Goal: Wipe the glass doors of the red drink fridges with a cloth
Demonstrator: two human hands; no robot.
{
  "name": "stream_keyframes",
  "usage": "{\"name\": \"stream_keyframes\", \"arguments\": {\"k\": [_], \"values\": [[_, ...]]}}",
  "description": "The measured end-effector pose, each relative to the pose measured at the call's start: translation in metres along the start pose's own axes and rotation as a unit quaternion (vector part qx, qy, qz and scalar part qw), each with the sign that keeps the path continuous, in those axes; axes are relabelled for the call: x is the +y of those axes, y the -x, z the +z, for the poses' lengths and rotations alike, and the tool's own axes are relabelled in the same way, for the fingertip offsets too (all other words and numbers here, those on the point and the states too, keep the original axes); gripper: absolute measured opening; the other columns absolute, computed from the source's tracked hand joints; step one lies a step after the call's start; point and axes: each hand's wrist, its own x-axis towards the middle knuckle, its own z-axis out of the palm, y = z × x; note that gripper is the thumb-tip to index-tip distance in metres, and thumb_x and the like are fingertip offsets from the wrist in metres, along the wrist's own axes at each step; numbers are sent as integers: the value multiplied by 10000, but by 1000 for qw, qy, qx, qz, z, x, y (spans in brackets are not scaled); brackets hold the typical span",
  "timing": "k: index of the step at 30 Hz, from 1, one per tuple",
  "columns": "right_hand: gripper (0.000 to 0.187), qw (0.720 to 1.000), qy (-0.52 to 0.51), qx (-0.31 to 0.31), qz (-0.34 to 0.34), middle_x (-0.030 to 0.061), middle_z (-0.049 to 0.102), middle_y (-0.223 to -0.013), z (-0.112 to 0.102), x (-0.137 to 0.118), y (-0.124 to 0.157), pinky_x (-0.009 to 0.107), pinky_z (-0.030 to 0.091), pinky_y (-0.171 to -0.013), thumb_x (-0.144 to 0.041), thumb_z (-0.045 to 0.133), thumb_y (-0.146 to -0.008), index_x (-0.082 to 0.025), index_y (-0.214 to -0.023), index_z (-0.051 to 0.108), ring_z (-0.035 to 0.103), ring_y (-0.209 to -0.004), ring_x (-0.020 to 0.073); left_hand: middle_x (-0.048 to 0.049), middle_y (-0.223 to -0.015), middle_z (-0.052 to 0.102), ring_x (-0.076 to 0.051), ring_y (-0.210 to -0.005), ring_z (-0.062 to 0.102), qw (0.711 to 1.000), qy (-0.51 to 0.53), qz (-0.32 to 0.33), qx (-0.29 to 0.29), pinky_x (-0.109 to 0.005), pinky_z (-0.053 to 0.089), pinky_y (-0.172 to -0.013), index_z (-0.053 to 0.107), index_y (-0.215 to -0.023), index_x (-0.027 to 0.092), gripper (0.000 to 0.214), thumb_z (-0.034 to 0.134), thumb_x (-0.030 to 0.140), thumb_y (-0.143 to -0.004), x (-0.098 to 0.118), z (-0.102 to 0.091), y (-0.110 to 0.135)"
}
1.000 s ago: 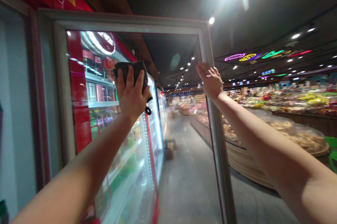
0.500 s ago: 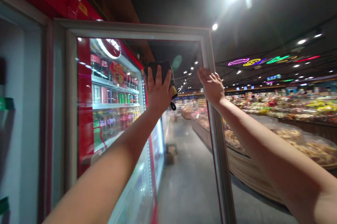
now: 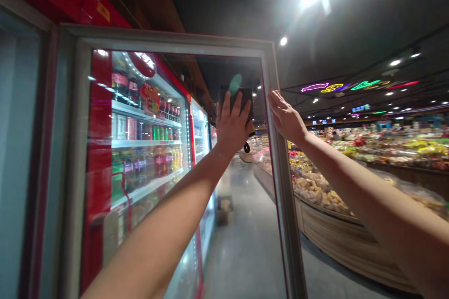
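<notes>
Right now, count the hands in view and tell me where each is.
2. The left hand is spread over a dark cloth against the door glass; the right hand is at the door frame.

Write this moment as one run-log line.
left hand: spread over dark cloth against door glass | right hand: against door frame | door glass shows: shelved bottles, cans | right side: wood-sided display

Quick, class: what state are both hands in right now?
Left hand: open, spread over a dark folded cloth on clear door glass.
Right hand: open, against the grey metal door frame.
</notes>
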Motion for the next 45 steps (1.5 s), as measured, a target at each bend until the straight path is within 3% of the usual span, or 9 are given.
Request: {"name": "stream_keyframes", "arguments": {"k": [7,14,19,23,29,32,35,41,45], "values": [[589,997,-65,-20,-47,74,449,-1572,-16,17,7,468,320,-1240,-110,382,-929,-188,-1508,459,312,-1508,214,-90,-1635,353,-350,-1558,136,994,43,98,-33,-618,159,-1243,481,-1473,229,539,511,390,-960,35,14,20],[635,996,-84,-17,-23,34,437,-1579,-22,14,10,444,335,-1235,-80,385,-892,-217,-1506,470,333,-1499,216,-101,-1641,336,-383,-1550,144,999,26,-20,10,-645,164,-1239,481,-1469,208,539,538,335,-948,55,19,-6],[626,991,-126,23,-29,23,472,-1554,-18,15,14,479,369,-1215,-91,429,-871,-237,-1473,518,378,-1476,243,-128,-1643,322,-387,-1555,101,1000,11,13,-20,-643,162,-1244,442,-1494,183,582,550,351,-947,79,20,48],[638,989,-140,35,-31,19,507,-1527,-16,15,13,490,351,-1232,-66,453,-826,-237,-1428,575,395,-1466,256,-139,-1654,293,-398,-1552,98,998,2,36,-50,-659,179,-1228,421,-1510,213,615,581,365,-936,70,13,50],[668,989,-144,41,-10,-4,500,-1531,-11,8,18,513,343,-1235,-59,447,-786,-243,-1413,588,378,-1476,261,-154,-1669,243,-398,-1555,56,999,-16,-33,-26,-663,136,-1229,413,-1517,209,633,583,390,-935,72,17,37],[622,991,-124,50,7,22,516,-1519,-11,0,22,519,354,-1228,-58,427,-803,-227,-1370,621,389,-1469,258,-180,-1655,267,-408,-1549,94,999,-9,23,-47,-659,145,-1230,413,-1516,170,643,573,399,-938,79,19,59],[553,995,-97,37,9,70,538,-1500,-13,-8,23,521,370,-1218,-54,427,-816,-190,-1295,668,405,-1459,268,-159,-1651,291,-392,-1549,126,996,-7,66,-60,-631,151,-1241,422,-1513,176,617,551,385,-948,59,11,58],[551,998,-64,-2,14,78,610,-1425,-18,-20,25,513,411,-1197,-14,438,-800,-200,-1258,682,463,-1423,252,-188,-1660,247,-410,-1553,46,993,-57,-99,2,-668,110,-1227,411,-1520,161,615,529,370,-954,16,-10,47],[548,998,-53,6,22,92,629,-1399,-13,-31,23,514,398,-1209,-24,430,-815,-180,-1280,673,485,-1407,251,-175,-1656,267,-412,-1551,70,999,-34,14,-37,-659,143,-1227,416,-1519,170,629,541,397,-946,38,-1,75]]}}
